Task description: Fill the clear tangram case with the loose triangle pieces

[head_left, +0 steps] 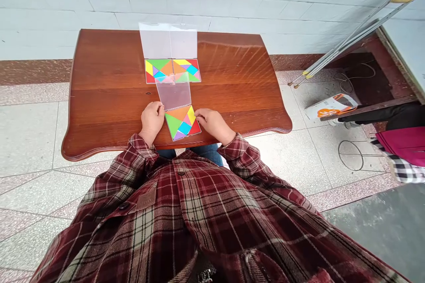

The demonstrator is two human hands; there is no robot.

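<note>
A square tangram case (pixel 183 123) lies near the table's front edge, its clear lid (pixel 174 94) tilted up from the back. It holds orange, green, yellow, pink, blue, purple and red pieces. My left hand (pixel 153 119) grips the case's left side near the hinge, fingers closed. At the right side, my right hand (pixel 214 124) has its thumb and fingertips pressed together on the case's edge beside the yellow piece. Behind stand two more tangram cases side by side, the left one (pixel 158 70) and the right one (pixel 187 69), with clear lids (pixel 168 43) raised.
The brown wooden table (pixel 109 93) stands against a pale block wall (pixel 109 2). Metal poles (pixel 345 44) lean at the right. Beyond the table's right end are a white and orange box (pixel 332 107) and a wire ring stand (pixel 351 155).
</note>
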